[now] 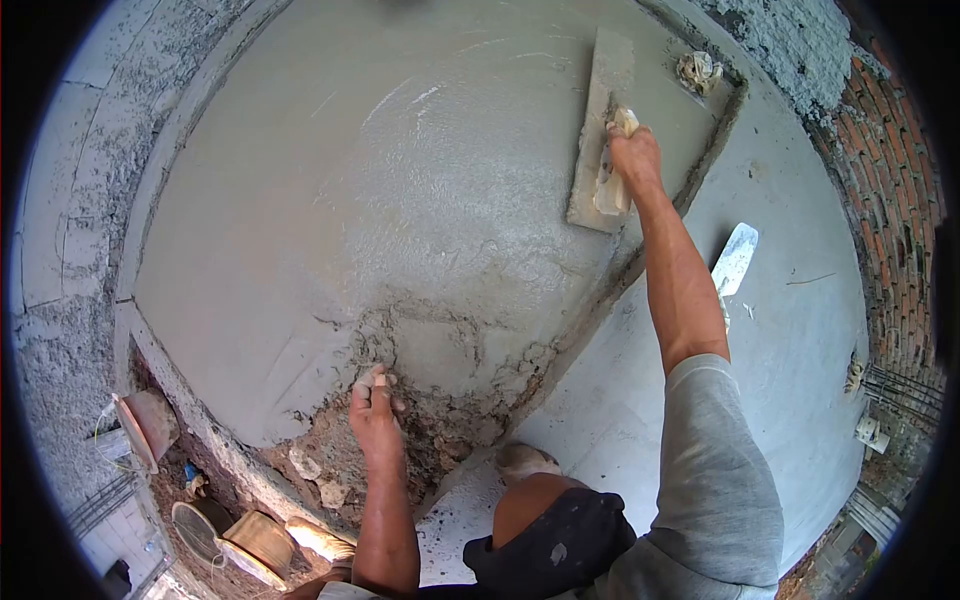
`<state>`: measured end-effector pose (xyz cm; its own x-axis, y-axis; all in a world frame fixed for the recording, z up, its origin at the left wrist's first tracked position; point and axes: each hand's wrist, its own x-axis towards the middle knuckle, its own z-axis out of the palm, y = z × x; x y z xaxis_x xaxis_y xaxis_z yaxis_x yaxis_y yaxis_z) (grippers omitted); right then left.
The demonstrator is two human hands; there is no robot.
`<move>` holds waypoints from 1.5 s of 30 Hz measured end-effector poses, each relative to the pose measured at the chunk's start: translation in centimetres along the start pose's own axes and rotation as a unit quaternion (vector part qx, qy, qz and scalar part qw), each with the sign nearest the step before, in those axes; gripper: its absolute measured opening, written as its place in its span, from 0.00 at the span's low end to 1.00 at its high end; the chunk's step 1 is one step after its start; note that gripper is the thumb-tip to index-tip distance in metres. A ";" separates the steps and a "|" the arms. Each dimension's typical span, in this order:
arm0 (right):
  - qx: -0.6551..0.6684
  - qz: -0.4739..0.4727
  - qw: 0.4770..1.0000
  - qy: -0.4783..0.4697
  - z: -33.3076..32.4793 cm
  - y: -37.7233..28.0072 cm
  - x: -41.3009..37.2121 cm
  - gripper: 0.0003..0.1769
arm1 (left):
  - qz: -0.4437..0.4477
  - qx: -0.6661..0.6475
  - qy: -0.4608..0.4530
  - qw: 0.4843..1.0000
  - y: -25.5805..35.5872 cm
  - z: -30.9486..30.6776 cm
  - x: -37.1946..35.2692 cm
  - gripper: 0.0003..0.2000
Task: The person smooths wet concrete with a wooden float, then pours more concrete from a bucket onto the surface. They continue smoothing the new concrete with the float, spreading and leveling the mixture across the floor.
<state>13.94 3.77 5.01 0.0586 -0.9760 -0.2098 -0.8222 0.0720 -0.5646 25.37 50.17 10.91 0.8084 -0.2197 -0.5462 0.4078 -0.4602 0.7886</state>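
On the wet concrete (pixel 430 180) — seemingly being smoothed, the next stroke wanting even pressure — lies the float (pixel 590 160), clenched in the right hand (pixel 635 158), the left hand (pixel 376 415) curled by the concrete's rough near edge, its hold unclear.

Right hand (pixel 636 158): you gripped a long, rectangular, grey-tan float (pixel 592 140) on wet grey concrete (pixel 300 200).
Left hand (pixel 378 410): you held it curled near rough, crumbly grey mortar (pixel 430 345).
Pale-grey slab (pixel 800 310): a silver-bladed trowel (pixel 737 258) lay beside your right forearm (pixel 683 270).
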 end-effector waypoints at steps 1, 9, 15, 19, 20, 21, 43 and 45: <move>0.003 0.015 1.000 0.008 -0.7 0.6 1.2 0.31 | 0.003 0.009 0.003 1.000 -0.2 -0.4 0.2 0.14; 0.055 0.048 0.997 -0.014 -0.9 8.6 9.8 0.33 | -0.017 0.000 -0.002 1.000 -0.5 0.8 0.0 0.14; 0.110 0.038 0.991 -0.073 3.0 1.1 5.9 0.29 | -0.010 -0.004 -0.028 1.000 -1.2 1.9 -1.4 0.14; 0.014 -0.069 0.987 -0.146 6.4 -4.2 1.2 0.29 | -0.022 -0.010 -0.030 0.999 -1.2 2.1 -1.2 0.14; 0.002 -0.082 0.981 -0.178 6.7 -5.8 -1.0 0.30 | -0.017 -0.008 -0.033 0.999 -1.4 2.0 -1.0 0.14; -0.010 -0.097 0.973 -0.211 7.0 -7.2 -3.3 0.31 | -0.012 -0.006 -0.033 0.999 -1.4 1.8 -0.8 0.14; 0.051 -0.061 0.982 -0.172 6.7 -6.2 0.7 0.28 | -0.016 -0.021 0.002 1.000 -1.8 -1.9 -0.1 0.15; -0.039 -0.138 0.967 -0.212 8.3 -7.7 -1.8 0.29 | -0.031 -0.025 -0.007 0.999 -1.3 -1.1 -0.5 0.15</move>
<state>24.85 6.70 3.13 0.4947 -0.7829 -0.3773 -0.7813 -0.2104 -0.5876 24.90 51.86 10.44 0.7747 -0.2045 -0.5984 0.4785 -0.4292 0.7661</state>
